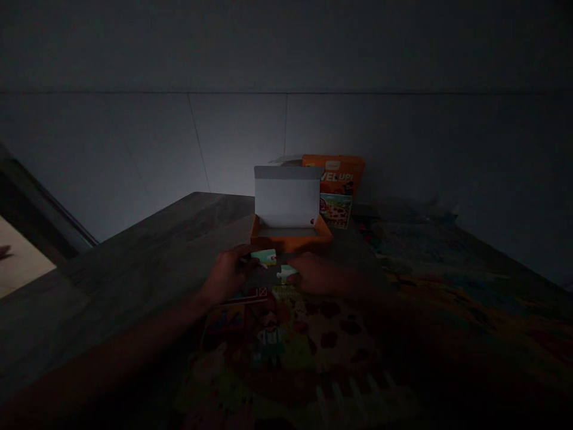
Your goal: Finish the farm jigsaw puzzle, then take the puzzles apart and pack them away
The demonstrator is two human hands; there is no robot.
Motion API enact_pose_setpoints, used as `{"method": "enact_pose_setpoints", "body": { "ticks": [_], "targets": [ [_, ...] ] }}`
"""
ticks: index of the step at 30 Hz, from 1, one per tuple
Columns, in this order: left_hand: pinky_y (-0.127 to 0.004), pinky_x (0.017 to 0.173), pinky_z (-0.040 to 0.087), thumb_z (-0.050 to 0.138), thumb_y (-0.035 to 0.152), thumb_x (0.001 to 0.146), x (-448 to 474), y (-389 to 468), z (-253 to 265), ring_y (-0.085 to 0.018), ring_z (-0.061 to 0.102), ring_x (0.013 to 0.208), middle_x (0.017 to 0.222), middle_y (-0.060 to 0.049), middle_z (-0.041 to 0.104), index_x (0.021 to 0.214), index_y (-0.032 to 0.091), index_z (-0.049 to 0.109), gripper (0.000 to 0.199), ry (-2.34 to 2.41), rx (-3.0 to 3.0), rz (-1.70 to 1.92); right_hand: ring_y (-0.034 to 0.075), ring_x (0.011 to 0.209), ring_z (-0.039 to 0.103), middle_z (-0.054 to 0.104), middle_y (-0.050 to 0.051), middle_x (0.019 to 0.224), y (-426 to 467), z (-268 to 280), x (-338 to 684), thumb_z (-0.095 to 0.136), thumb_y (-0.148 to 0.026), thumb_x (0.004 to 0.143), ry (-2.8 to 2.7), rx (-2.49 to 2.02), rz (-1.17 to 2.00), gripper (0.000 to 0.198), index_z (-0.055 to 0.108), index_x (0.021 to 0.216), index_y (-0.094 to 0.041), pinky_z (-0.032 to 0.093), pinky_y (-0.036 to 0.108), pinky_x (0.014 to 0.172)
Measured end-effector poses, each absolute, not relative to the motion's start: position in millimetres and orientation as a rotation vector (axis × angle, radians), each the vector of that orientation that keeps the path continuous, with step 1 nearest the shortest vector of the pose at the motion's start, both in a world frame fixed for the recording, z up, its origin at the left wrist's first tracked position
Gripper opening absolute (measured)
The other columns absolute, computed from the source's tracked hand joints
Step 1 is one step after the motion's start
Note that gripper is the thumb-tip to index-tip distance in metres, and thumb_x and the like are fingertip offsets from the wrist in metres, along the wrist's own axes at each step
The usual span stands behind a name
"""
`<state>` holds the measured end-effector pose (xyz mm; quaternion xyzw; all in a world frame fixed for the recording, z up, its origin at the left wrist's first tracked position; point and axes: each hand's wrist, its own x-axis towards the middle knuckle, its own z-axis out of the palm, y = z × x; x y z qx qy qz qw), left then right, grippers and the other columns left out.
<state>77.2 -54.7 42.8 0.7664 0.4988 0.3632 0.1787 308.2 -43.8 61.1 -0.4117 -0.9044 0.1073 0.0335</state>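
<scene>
Left hand (229, 273) grips the left piece (265, 257), right hand (313, 272) the right piece (286, 273), between the far box (290, 243) and near puzzle (329, 340). Both look like light, stiff card, probably best pinched by the edges.

The left hand (229, 272) covers one end of a pale green jigsaw piece (265, 257); the right hand (316, 273), soft with blur, hides part of a second jigsaw piece (285, 273). The right forearm (353, 285) fades into darkness, and the left forearm (120, 352) is cut off at the lower left. Toward the bottom edge the farm-scene puzzle (286, 358) grows too dim to trace its border. The open orange box (290, 242) partly hides the upright printed box (338, 203), leaving "VEL UP!" legible. Colourful items (474, 307) at right are too dark to identify; a small shape (4, 251) is cropped by the left edge.
</scene>
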Motion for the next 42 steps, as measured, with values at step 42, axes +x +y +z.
{"method": "enact_pose_setpoints", "body": {
  "ticks": [42],
  "targets": [
    [-0.031, 0.084, 0.052, 0.049, 0.022, 0.091, 82.6, -57.0, 31.2, -0.021, 0.066, 0.096, 0.109, -0.007, 0.070, 0.115, 0.018, 0.066, 0.030, 1.262, 2.314, 0.891, 0.036, 0.104, 0.058, 0.060, 0.020, 0.114, -32.2, 75.7, 335.3, 0.085, -0.044, 0.052, -2.852, -1.488, 0.258, 0.071, 0.062, 0.109, -0.009, 0.048, 0.043, 0.085]
  ]
}}
